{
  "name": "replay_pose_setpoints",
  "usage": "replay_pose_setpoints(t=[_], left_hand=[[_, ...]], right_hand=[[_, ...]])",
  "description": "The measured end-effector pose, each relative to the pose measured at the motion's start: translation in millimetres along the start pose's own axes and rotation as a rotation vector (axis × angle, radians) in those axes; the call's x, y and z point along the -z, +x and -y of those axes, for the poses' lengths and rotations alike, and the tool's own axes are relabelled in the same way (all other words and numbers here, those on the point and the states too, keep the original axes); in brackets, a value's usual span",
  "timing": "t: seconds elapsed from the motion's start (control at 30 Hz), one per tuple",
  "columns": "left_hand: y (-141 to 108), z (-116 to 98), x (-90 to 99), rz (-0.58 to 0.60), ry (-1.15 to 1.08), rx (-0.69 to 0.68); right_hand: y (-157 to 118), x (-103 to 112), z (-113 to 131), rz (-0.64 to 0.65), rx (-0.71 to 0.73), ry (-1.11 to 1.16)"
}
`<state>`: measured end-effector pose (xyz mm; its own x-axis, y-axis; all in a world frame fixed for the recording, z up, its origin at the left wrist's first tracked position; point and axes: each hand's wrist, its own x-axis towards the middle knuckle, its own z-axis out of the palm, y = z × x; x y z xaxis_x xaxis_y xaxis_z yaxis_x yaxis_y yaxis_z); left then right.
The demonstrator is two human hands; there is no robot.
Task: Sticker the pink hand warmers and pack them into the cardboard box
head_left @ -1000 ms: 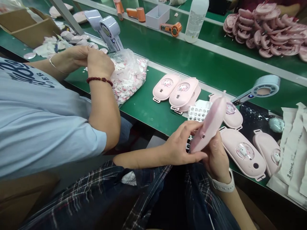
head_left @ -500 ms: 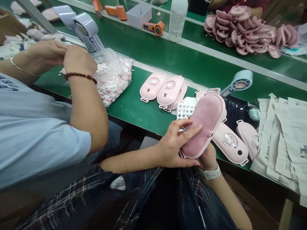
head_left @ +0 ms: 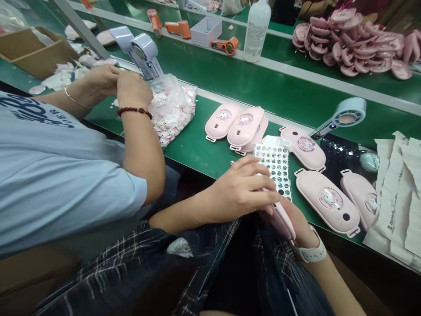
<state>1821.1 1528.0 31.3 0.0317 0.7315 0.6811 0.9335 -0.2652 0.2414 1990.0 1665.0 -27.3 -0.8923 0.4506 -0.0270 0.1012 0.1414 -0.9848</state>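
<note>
Between my hands is a pink oval case (head_left: 283, 221), tilted edge-on near the table's front edge. My left hand (head_left: 243, 186) lies over its upper side, fingers stretched across it and covering much of it. Behind and below, my right hand (head_left: 296, 221), with a white watch band at the wrist, is wrapped round the case; its fingertips are hidden. Just past my left hand lies a sheet of round stickers (head_left: 279, 164). To the right rest a pink case with a round window (head_left: 304, 147) and a larger pink case (head_left: 324, 202).
At left a co-worker's hands (head_left: 131, 87) are beside a bag of small printed pieces (head_left: 174, 114). Farther back stand a white bottle (head_left: 257, 33), a blue fan (head_left: 348, 112) and a pile of pink shells (head_left: 351, 41). Papers (head_left: 397, 193) cover the right end.
The held case has moved down and turned from its broad pink face to edge-on. My left hand has shifted over its top. More of the sticker sheet shows, and the view has shifted left.
</note>
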Motion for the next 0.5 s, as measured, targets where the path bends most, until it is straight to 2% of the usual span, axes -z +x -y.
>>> replay_pose_setpoints(t=[0.13,0.23,0.37,0.5], left_hand=[[-16,-5,-10.9,0.049,-0.068,0.003],[-31,-10,-23.0,-0.009,-0.185,0.067],[-45,-25,-32.0,-0.072,-0.267,0.193],[-50,-35,-35.1,-0.048,-0.274,0.215]], right_hand=[[-4,2,-2,0.134,0.025,-0.044],[-7,0,-7,0.225,0.064,-0.120],[-7,-5,-4,0.286,0.143,-0.081],[-16,-4,9,0.313,0.046,-0.022]])
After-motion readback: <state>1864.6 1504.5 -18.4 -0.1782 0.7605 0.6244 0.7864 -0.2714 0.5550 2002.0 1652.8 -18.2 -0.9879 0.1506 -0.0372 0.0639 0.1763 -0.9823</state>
